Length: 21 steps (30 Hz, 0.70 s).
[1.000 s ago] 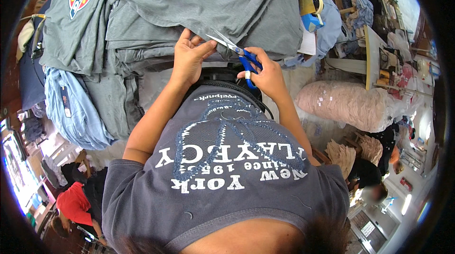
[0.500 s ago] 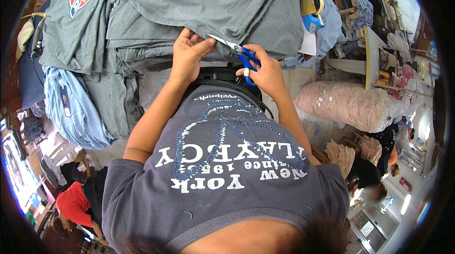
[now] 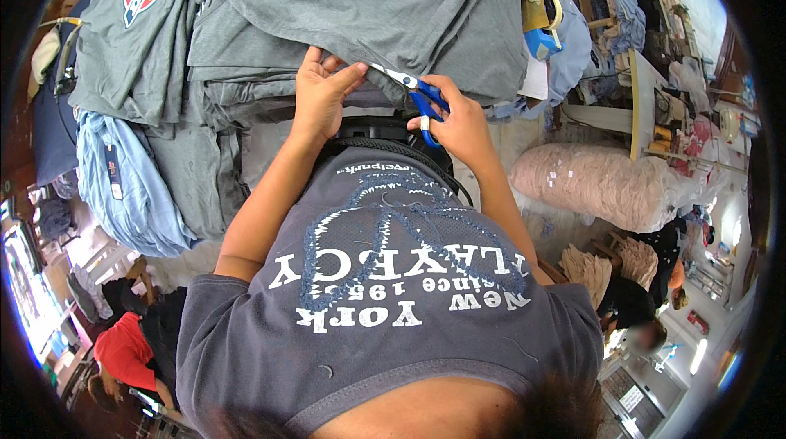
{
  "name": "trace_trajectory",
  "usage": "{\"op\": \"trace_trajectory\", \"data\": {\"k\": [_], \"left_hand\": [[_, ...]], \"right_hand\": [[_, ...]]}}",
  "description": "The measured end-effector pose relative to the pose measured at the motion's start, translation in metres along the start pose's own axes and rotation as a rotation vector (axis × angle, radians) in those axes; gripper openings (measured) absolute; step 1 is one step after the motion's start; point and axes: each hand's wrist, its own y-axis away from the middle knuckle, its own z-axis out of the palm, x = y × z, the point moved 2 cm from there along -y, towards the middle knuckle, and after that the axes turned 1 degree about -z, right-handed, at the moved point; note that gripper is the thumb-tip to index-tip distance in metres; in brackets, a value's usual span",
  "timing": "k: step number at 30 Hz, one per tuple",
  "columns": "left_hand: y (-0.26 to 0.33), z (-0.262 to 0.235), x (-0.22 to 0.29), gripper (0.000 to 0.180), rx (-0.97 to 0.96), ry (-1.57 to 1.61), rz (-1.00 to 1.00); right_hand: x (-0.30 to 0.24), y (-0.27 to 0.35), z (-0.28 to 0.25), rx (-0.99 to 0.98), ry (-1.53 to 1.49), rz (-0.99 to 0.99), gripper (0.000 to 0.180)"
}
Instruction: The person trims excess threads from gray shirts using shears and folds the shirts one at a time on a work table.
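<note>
The left hand [image 3: 321, 99] pins the edge of a grey shirt [image 3: 385, 5] on the pile at the tabletop's near edge; the right hand [image 3: 458, 124], closed on blue scissors [image 3: 413, 91], has barely shifted over the last second; blades nearly shut at the edge, so trimming continues.

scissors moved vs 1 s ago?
Barely. The scissors in the right hand sit at about the same spot against the grey shirt pile, their tips next to the left hand; any shift is too small to call.
</note>
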Motion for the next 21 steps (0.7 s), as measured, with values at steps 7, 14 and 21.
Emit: {"op": "trace_trajectory", "data": {"k": [7,14,21], "left_hand": [[-0.002,-0.003,0.003,0.048,0.018,0.034,-0.050],[-0.008,-0.010,0.003,0.047,0.006,0.033,0.001],[-0.007,-0.009,0.008,0.048,-0.017,0.040,0.005]], "right_hand": [[0.011,0.001,0.003,-0.056,-0.137,0.038,0.040],[-0.007,-0.004,0.001,-0.018,0.031,-0.010,0.039],[0.005,-0.014,0.007,-0.026,-0.096,-0.035,0.053]]}}
